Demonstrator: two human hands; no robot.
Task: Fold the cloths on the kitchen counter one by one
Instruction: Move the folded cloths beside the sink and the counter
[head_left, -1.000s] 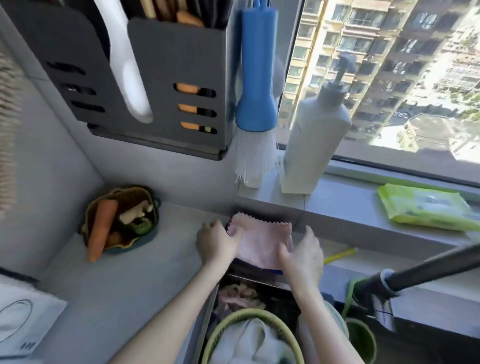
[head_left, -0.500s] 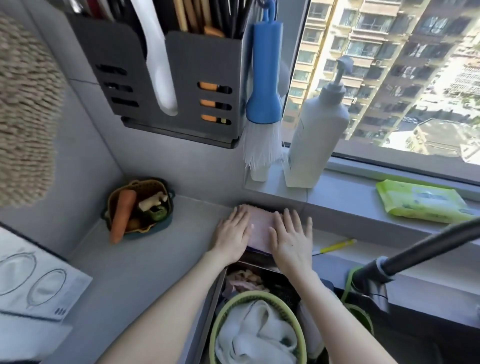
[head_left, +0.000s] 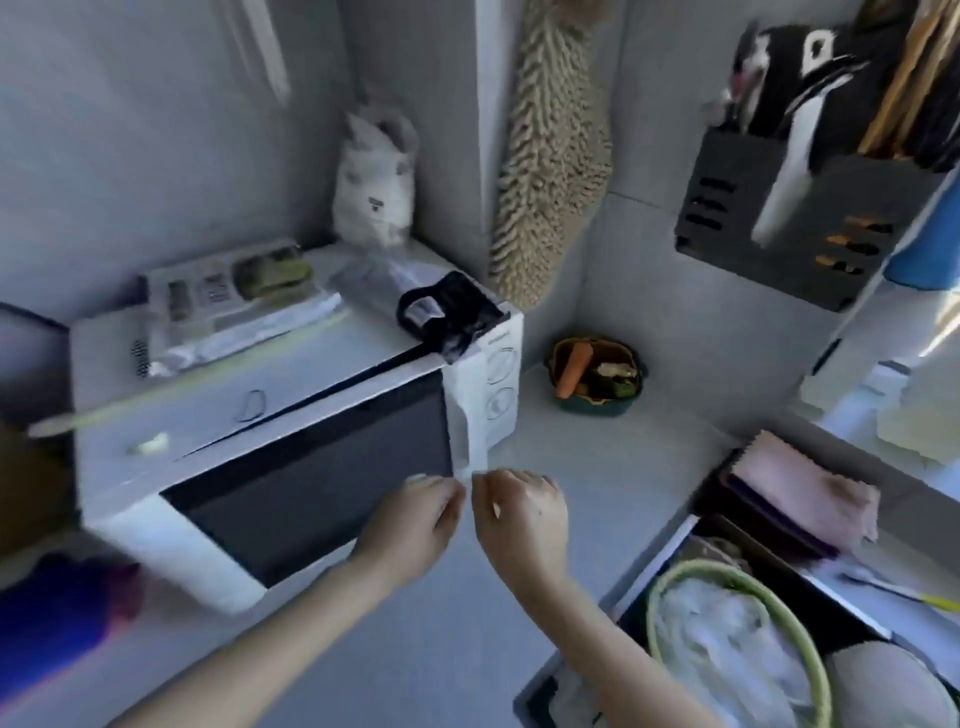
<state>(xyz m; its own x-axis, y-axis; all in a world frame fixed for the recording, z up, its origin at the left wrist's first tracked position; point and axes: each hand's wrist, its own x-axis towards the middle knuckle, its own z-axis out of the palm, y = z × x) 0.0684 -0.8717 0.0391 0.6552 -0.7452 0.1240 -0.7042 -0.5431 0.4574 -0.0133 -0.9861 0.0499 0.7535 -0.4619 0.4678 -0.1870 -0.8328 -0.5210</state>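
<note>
Already one pink cloth (head_left: 795, 488) lies folded at three o'clock, while left hand (head_left: 415, 519) and right hand (head_left: 519, 514), fingers curled, pinch a white cloth (head_left: 470, 441), not yet folded.

No writing can be read anywhere; motion blur smears all print. On the microwave (head_left: 260, 415), left of centre, a short line of small dark lettering sits on the control panel (head_left: 500, 374) above its two dials, too blurred to make out. The printed packet (head_left: 228, 296) lying on top of the microwave shows dark blocks and a green patch, but no legible words. The white bag (head_left: 374, 192) standing behind it, upper centre, bears one small dark mark, also unreadable.
</note>
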